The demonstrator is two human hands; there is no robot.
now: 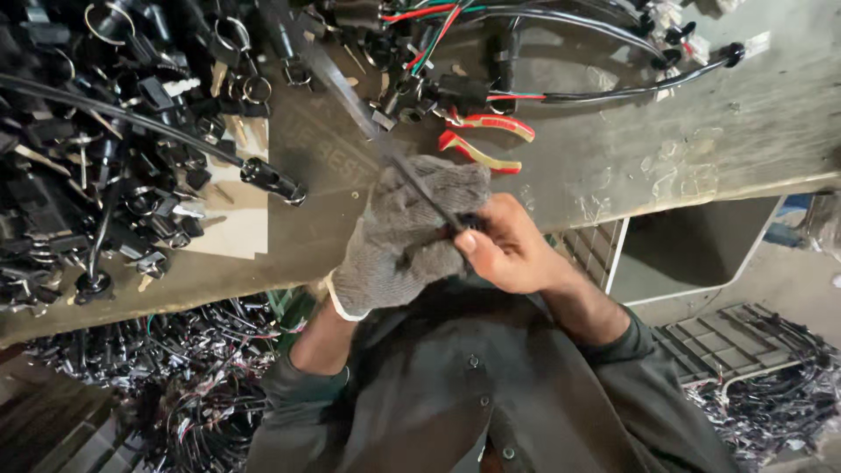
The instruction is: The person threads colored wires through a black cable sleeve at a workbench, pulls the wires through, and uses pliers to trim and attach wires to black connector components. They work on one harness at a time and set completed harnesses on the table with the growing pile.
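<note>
Your left hand [399,241], in a grey knitted glove, is closed around a thin black cable [429,194], and the cable runs up and away from it over the workbench [613,166]. Just beside it, touching, your bare right hand [508,247] pinches a small black end piece [469,222] of the same cable between thumb and fingers. I judge the cable light and flexible, with a smooth sleeve that can slip in the glove, so the firm hold is better near the end piece, where it is stiffer. The end piece looks like hard plastic and maybe a little fragile.

Far to the left of your hands lies a heap of black connectors and rings [105,131]. Above your right hand, well apart, lie red and yellow pliers [482,140].

Your fingers hide most of the end piece, so I cannot tell its shape. The far end of the cable is lost among the other wires.
</note>
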